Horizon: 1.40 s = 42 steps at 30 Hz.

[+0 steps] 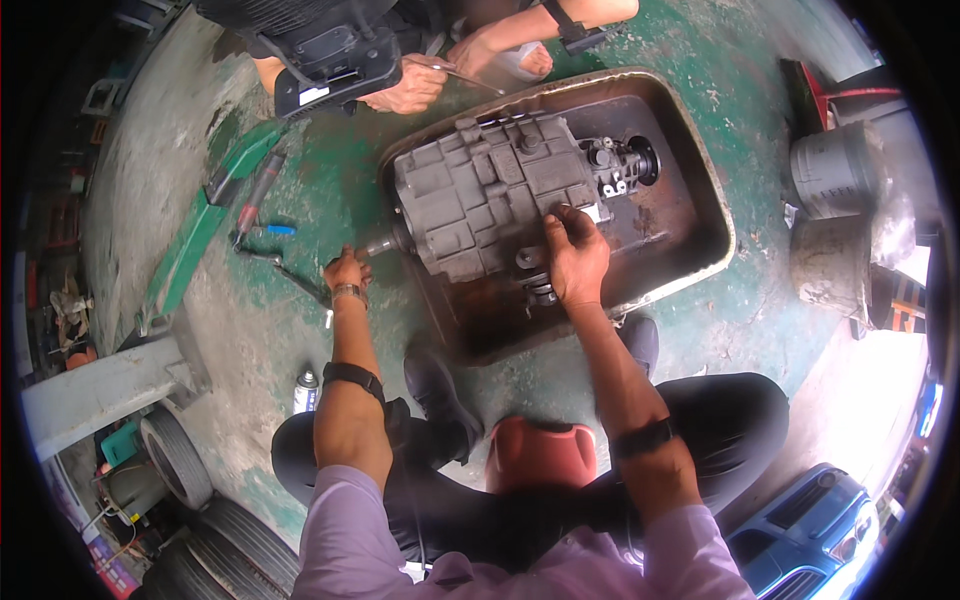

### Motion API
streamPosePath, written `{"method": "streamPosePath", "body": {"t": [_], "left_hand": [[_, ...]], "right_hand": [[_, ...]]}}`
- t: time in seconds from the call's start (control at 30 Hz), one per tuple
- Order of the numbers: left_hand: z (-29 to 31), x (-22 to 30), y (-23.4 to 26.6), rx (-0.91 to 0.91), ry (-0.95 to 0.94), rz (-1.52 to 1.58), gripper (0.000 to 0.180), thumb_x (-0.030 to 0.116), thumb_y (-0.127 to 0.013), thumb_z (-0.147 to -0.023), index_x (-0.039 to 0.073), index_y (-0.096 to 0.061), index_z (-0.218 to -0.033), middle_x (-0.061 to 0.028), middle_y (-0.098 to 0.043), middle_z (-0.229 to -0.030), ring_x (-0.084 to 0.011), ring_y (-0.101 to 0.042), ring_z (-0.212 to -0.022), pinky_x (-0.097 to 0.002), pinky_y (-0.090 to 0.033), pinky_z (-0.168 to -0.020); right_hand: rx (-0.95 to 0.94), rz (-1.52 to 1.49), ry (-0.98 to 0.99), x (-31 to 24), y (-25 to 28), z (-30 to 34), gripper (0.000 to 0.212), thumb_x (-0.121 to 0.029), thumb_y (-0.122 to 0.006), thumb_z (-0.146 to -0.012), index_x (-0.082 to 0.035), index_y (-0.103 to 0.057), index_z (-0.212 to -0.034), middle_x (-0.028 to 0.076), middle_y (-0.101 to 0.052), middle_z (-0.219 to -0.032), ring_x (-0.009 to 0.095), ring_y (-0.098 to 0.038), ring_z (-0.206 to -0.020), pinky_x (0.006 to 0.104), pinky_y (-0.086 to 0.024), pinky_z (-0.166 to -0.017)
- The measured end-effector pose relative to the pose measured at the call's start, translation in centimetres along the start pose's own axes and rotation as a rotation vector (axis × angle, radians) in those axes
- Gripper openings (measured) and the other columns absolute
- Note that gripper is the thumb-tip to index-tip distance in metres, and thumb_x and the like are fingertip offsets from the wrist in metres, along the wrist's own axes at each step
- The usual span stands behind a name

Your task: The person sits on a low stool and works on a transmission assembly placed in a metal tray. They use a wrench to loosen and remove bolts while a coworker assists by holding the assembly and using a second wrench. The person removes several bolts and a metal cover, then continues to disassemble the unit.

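Observation:
A grey cast-metal gearbox [490,195] lies on its side in a rusty rectangular metal tray [715,225]. From its left end a bare metal shaft [380,245] sticks out over the tray's rim. My left hand [348,274] is closed round the tip of that shaft, fingers curled. Bent over the near right edge of the housing, my right hand [578,262] grips it with thumb and fingers; part of the contact is hidden under the hand. A round dark flange [645,161] sits at the gearbox's right end.
Across the tray, a co-worker's hand [408,85] holds a thin metal tool [470,78]. Left on the floor are a green beam [205,235], a ratchet wrench [275,262] and a spray can [306,390]. Buckets [835,170] stand at right; a red stool [540,455] is below me.

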<state>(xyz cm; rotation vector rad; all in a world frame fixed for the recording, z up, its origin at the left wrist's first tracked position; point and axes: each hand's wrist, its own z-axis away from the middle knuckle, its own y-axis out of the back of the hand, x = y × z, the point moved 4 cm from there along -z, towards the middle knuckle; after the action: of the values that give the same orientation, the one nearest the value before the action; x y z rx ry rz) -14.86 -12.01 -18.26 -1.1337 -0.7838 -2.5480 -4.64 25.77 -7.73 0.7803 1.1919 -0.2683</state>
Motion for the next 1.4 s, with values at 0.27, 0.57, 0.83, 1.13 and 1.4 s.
{"method": "streamPosePath", "body": {"t": [0.27, 0.57, 0.83, 1.13, 1.4], "left_hand": [[-0.2, 0.1, -0.4, -0.021, 0.101, -0.03, 0.03, 0.026, -0.049, -0.088, -0.001, -0.061, -0.083, -0.006, -0.05, -0.061, -0.0151, -0.047, -0.041, -0.0272, -0.037, -0.037], [-1.5, -1.4, -1.1, -0.121, 0.072, -0.127, 0.047, 0.036, -0.032, -0.091, -0.001, -0.055, -0.11, -0.0155, -0.062, -0.09, -0.0255, -0.061, -0.064, -0.041, -0.051, -0.056], [-1.2, -1.1, -1.4, -0.122, 0.086, -0.136, 0.047, 0.035, -0.028, -0.092, -0.002, -0.055, -0.102, -0.0152, -0.06, -0.079, -0.0246, -0.061, -0.056, -0.0371, -0.049, -0.046], [0.0, -0.9, -1.5, -0.138, 0.082, -0.07, 0.047, 0.038, -0.027, -0.096, 0.0, -0.053, -0.092, -0.0102, -0.056, -0.07, -0.02, -0.058, -0.048, -0.0309, -0.045, -0.039], [-1.5, -1.9, -1.9, -0.137, 0.105, 0.003, 0.033, 0.027, -0.035, -0.091, 0.001, -0.056, -0.091, -0.0102, -0.059, -0.072, -0.0204, -0.059, -0.05, -0.0309, -0.042, -0.038]], "right_hand": [[0.012, 0.012, -0.048, -0.2, 0.2, 0.3, 0.035, -0.027, -0.067, -0.078, -0.004, -0.065, -0.104, 0.014, -0.066, -0.1, 0.027, -0.062, -0.096, 0.0346, -0.046, -0.086], [0.021, 0.056, 0.011, -0.4, 0.2, 0.3, 0.031, -0.028, -0.065, -0.076, -0.008, -0.066, -0.099, 0.013, -0.065, -0.097, 0.032, -0.06, -0.093, 0.0399, -0.046, -0.083], [-0.215, -0.173, 0.046, -1.6, 0.6, -4.6, 0.036, -0.016, -0.063, -0.081, -0.002, -0.059, -0.114, 0.016, -0.067, -0.095, 0.023, -0.065, -0.088, 0.0334, -0.049, -0.079], [-0.326, 0.731, 0.303, -2.4, -4.9, -11.0, 0.056, -0.015, -0.06, -0.081, -0.008, -0.043, -0.134, 0.017, -0.067, -0.095, 0.024, -0.065, -0.085, 0.0317, -0.049, -0.077], [-0.29, -0.129, -0.066, -2.1, -0.5, -9.3, 0.039, -0.01, -0.058, -0.084, 0.001, -0.053, -0.121, 0.01, -0.066, -0.089, 0.013, -0.061, -0.073, 0.0244, -0.048, -0.062]]}}
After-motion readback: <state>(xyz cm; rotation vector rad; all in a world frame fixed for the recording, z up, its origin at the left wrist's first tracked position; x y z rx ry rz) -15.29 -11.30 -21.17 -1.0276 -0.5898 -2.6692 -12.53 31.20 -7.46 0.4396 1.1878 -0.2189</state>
